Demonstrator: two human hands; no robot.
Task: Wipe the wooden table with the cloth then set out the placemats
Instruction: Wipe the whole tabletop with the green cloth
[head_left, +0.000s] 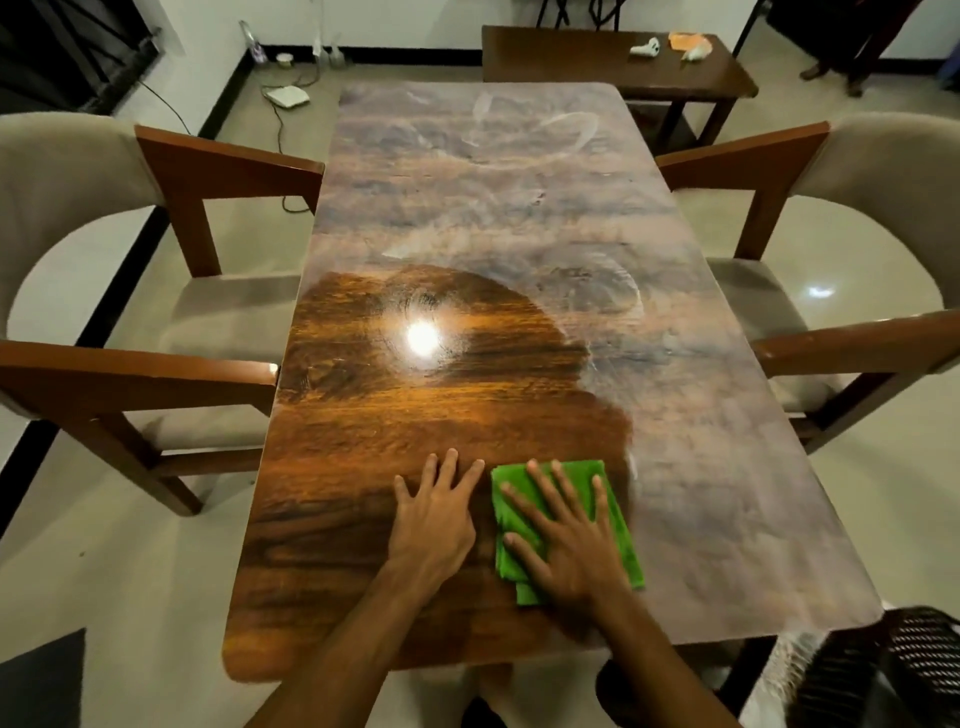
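Observation:
A long wooden table fills the middle of the head view. Its near left part is glossy dark brown, while the far part and the right side look dull and dusty with pale smears. A folded green cloth lies flat near the front edge. My right hand presses on the cloth with straight, spread fingers. Just left of the cloth, my left hand rests flat on the bare wood. No placemats are in view.
Two cushioned wooden armchairs flank the table, one on the left and one on the right. A small side table with small items stands behind the far end. A dark woven basket sits at bottom right.

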